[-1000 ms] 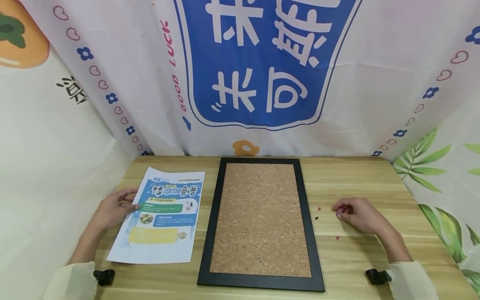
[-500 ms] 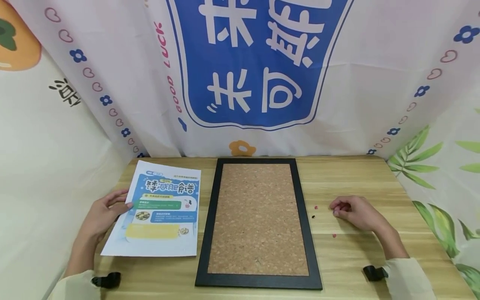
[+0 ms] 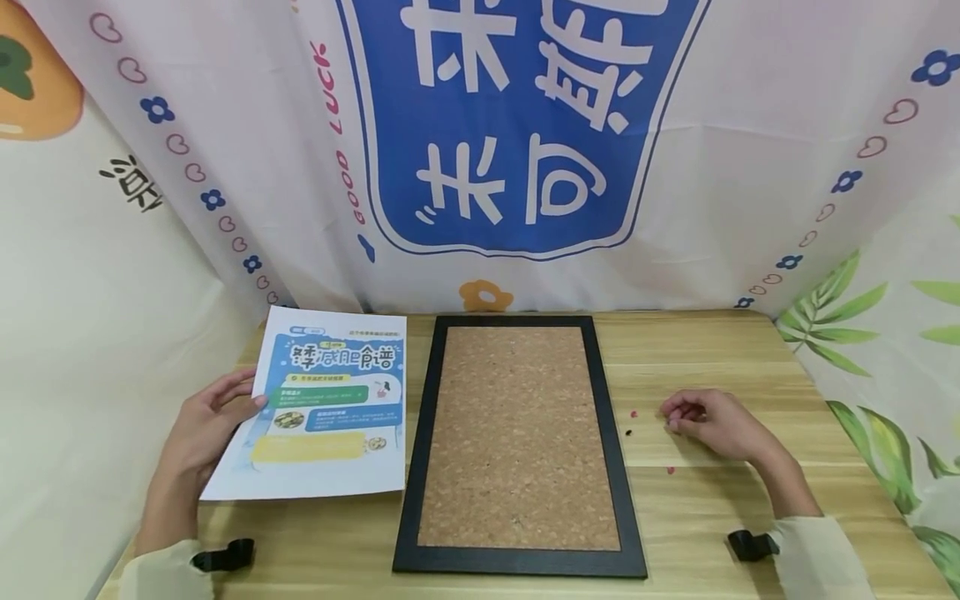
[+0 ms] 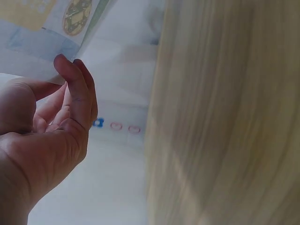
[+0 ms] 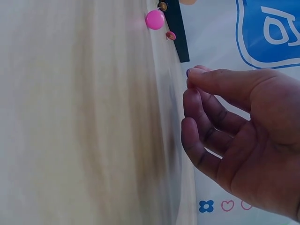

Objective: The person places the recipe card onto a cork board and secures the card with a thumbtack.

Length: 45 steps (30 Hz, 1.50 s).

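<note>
My left hand [image 3: 206,429] pinches the left edge of a printed paper sheet [image 3: 322,467], thumb on its face and fingers behind. The sheet is raised off the table and bears a blue heading with green, blue and yellow panels. In the left wrist view, the thumb and fingers meet at the edge of the paper. My right hand [image 3: 716,425] hovers over the table's right side, its thumb and index finger pinching a small purple thumbtack [image 5: 188,72], mostly hidden by the fingertips. Between the hands lies a black-framed cork board [image 3: 517,442].
Right of the board lie a pink thumbtack [image 3: 633,414], a dark thumbtack [image 3: 628,432] and another pink thumbtack [image 3: 671,471]. The wooden table [image 3: 705,350] meets a printed curtain [image 3: 720,217] at its back edge.
The left hand has lifted the sheet and shifted it up toward the table's back, so its shadowed underside is farther from the wood. The right hand has hardly moved.
</note>
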### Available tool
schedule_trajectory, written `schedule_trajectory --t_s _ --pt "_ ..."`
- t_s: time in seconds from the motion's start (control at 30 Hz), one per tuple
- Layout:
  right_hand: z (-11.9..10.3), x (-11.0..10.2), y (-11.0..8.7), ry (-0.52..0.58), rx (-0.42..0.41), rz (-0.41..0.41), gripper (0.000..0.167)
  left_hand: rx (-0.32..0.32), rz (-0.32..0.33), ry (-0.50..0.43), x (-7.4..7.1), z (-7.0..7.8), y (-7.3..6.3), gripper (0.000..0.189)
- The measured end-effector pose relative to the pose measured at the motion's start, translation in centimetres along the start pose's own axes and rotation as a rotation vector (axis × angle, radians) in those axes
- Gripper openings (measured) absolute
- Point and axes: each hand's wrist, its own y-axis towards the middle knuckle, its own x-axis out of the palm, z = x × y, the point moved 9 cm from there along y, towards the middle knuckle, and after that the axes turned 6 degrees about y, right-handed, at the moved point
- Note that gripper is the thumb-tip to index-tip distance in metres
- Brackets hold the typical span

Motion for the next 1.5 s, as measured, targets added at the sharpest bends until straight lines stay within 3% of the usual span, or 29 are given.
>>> schedule_trajectory --t_s 0.1,0.23,0.63,1.13,1.5 --pt "-0.1 0.0 0.0 0.013 0.007 -0.002 0.013 0.016 -0.041 -0.045 1.3 0.6 0.1 0.070" --pt "-0.4 -0.3 -0.1 0.033 0.006 0.012 0.014 0.048 -0.077 -0.011 3.3 1.6 0.3 0.070" --pt "-1.4 -0.5 -0.3 0.064 -0.021 0.029 0.016 0.092 -0.104 0.012 7.7 3.7 0.4 0.068" --pt "-3.5 0.3 0.2 0.084 -0.052 0.040 0.021 0.128 -0.178 -0.029 13.5 6.0 1.6 0.063" --pt "-4.5 1.2 0.9 0.105 -0.090 0.034 0.017 0.103 -0.257 0.004 18.4 7.4 2.0 0.059"
